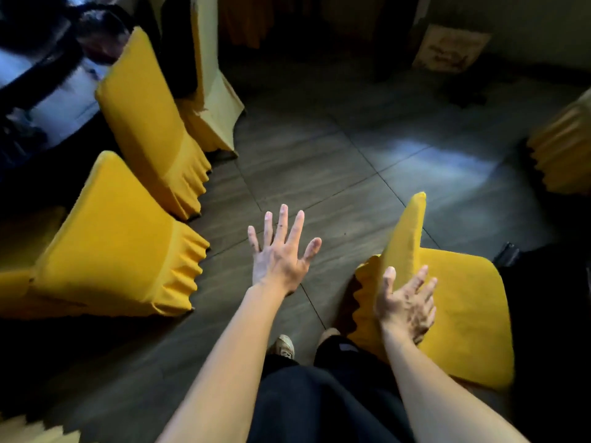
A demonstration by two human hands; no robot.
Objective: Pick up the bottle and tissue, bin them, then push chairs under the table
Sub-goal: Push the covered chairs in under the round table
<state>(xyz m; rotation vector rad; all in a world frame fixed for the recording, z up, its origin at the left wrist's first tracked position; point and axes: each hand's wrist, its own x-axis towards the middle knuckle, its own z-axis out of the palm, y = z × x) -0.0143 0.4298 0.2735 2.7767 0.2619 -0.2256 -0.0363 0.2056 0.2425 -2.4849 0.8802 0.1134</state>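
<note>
A yellow-covered chair (460,308) stands at the lower right, its backrest (407,231) rising to the left of its seat. My right hand (407,303) hovers open beside the backrest, fingers spread; whether it touches the cover is unclear. My left hand (281,251) is stretched out over the floor, fingers apart, holding nothing. Two more yellow-covered chairs (118,244) (150,123) stand at the left beside a dark table (48,100). No bottle, tissue or bin shows in this view.
A pale yellow covered chair (214,91) stands behind the left pair. Another yellow chair (563,148) is at the right edge. A cardboard box (451,49) leans against the far wall. Grey floor tiles (351,155) lie between the chairs. My shoe (284,345) is below.
</note>
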